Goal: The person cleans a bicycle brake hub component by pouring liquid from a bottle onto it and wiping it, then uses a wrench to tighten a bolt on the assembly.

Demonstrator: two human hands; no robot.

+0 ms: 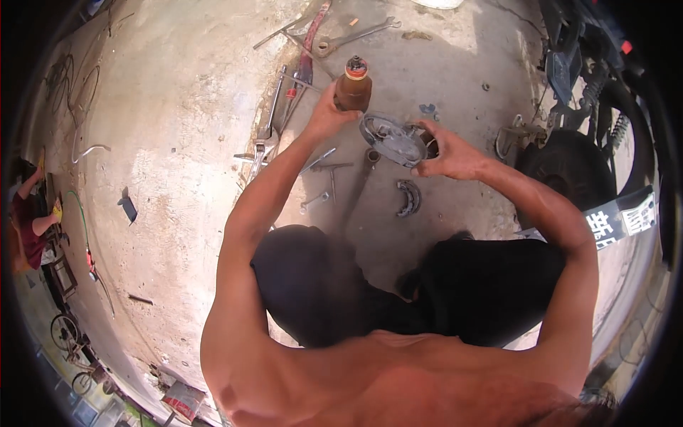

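My left hand [329, 112] grips a brown bottle [353, 87] with a dark cap, held upright above the concrete floor. Just right of it, my right hand [448, 153] holds a round grey metal brake plate [393, 140] by its right edge, tilted toward the bottle. The bottle's base is close to the plate's upper rim. A curved brake shoe [408, 197] lies on the floor below the plate. I am squatting, with my knees in dark trousers under both arms.
Several wrenches and long tools [299, 78] lie scattered on the floor ahead and to the left. A motorcycle with its rear wheel [569, 167] stands at the right. Another person [28, 213] sits at the far left near bicycle wheels.
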